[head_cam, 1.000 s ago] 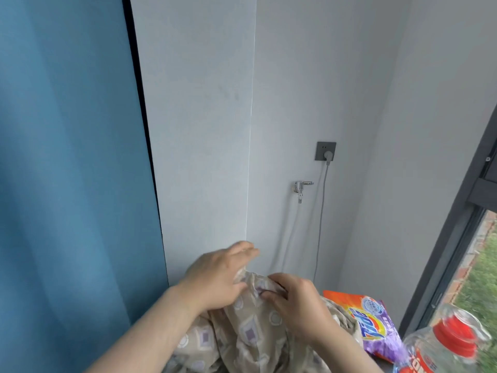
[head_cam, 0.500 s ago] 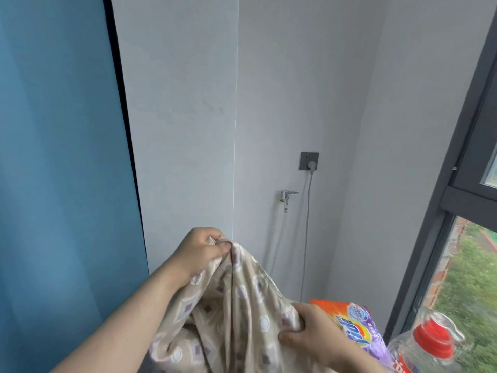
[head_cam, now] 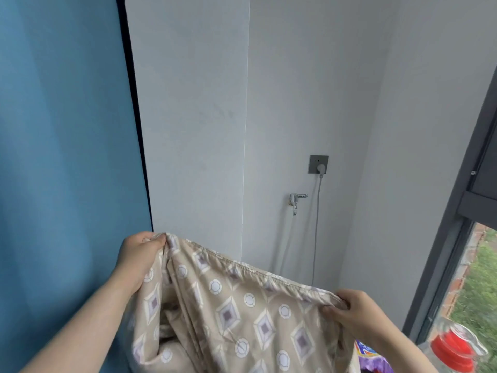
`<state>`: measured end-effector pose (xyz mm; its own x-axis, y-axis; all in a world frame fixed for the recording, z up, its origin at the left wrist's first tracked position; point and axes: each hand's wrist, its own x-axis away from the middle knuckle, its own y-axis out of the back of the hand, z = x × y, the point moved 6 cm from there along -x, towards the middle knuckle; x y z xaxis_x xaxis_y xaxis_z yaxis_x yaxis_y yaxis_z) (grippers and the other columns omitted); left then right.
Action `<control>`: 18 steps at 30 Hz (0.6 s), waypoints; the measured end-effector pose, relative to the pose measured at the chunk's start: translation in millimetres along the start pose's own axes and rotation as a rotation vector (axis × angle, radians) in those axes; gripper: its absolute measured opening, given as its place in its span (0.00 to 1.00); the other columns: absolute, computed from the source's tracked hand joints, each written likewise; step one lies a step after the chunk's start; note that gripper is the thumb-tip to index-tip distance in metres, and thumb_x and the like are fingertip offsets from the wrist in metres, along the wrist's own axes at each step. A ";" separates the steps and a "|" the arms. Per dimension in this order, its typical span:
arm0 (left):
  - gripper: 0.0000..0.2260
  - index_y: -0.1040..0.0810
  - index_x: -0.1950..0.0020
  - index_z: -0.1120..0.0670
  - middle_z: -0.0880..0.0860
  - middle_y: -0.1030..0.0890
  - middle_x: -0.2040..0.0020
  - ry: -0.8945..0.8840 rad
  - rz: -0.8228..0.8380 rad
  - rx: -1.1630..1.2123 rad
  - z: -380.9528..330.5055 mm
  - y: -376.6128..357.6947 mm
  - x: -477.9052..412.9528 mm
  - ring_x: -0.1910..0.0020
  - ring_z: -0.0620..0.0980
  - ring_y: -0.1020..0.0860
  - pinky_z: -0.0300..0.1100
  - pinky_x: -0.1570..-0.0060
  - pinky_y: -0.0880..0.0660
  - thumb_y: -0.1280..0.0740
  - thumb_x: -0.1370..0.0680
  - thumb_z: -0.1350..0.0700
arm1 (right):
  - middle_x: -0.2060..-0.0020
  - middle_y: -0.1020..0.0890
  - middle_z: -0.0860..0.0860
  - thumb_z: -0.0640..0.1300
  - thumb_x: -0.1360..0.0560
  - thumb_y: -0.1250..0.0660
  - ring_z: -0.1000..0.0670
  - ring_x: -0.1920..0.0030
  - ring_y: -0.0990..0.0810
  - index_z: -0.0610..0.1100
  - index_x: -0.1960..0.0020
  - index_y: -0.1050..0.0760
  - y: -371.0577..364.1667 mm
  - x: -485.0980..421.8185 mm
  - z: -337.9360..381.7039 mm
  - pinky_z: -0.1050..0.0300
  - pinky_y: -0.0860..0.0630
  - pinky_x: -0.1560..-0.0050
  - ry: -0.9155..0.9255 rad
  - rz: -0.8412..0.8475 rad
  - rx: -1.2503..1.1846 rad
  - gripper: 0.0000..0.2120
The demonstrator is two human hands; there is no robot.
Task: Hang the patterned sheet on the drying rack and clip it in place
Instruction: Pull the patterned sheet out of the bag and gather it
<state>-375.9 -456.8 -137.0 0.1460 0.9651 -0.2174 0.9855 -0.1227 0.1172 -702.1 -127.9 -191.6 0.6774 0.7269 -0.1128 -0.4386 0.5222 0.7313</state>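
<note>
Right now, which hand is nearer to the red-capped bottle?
Right. The right hand grips the patterned sheet just left of the red-capped bottle; the left hand grips its other end, far across by the blue curtain.

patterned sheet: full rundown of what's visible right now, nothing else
The patterned sheet is thin beige fabric, slightly glossy, printed with white rings and purple-centred diamonds. Its gathered hem runs stretched between the left hand, which grips one bunched end higher up, and the right hand, which pinches the hem lower down. Below the hem it hangs in loose vertical folds and runs out of frame at the bottom.
</note>
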 end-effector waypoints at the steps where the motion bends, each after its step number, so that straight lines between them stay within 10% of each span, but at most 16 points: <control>1: 0.13 0.28 0.68 0.56 0.55 0.32 0.70 0.014 -0.018 -0.033 11.8 3.2 -1.3 0.68 0.50 0.33 0.44 0.63 0.37 0.30 0.25 0.59 | 0.77 0.25 0.58 0.49 0.35 0.26 0.57 0.73 0.29 0.47 0.68 0.25 -3.7 -3.2 -6.0 0.58 0.32 0.67 -0.015 -0.017 -0.004 0.10; 10: 0.10 0.30 0.67 0.53 0.55 0.32 0.68 0.179 0.053 -0.204 57.2 14.1 12.9 0.66 0.52 0.32 0.44 0.62 0.38 0.30 0.31 0.52 | 0.70 0.22 0.51 0.33 0.28 0.33 0.51 0.70 0.27 0.45 0.62 0.22 -52.2 -7.1 -8.5 0.60 0.32 0.70 -0.146 -0.174 -0.373 0.08; 13: 0.21 0.25 0.36 0.51 0.55 0.27 0.40 -0.023 0.080 -0.589 32.7 0.9 25.1 0.46 0.57 0.22 0.47 0.47 0.28 0.31 0.28 0.54 | 0.75 0.25 0.54 0.32 0.27 0.35 0.56 0.76 0.32 0.42 0.61 0.23 -74.7 -9.1 6.5 0.64 0.35 0.76 -0.133 -0.075 -0.454 0.08; 18: 0.23 0.26 0.36 0.38 0.32 0.30 0.40 -0.474 0.526 -0.816 -13.4 -87.7 93.0 0.47 0.39 0.25 0.46 0.37 0.33 0.38 0.31 0.39 | 0.74 0.28 0.54 0.32 0.23 0.38 0.55 0.74 0.33 0.42 0.61 0.26 -83.4 -8.2 58.7 0.65 0.36 0.75 0.033 0.109 -0.574 0.10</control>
<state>-449.9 -353.2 -154.5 0.7255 0.6270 -0.2836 0.4600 -0.1355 0.8775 -636.4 -203.6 -212.2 0.5957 0.7987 -0.0853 -0.7606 0.5950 0.2596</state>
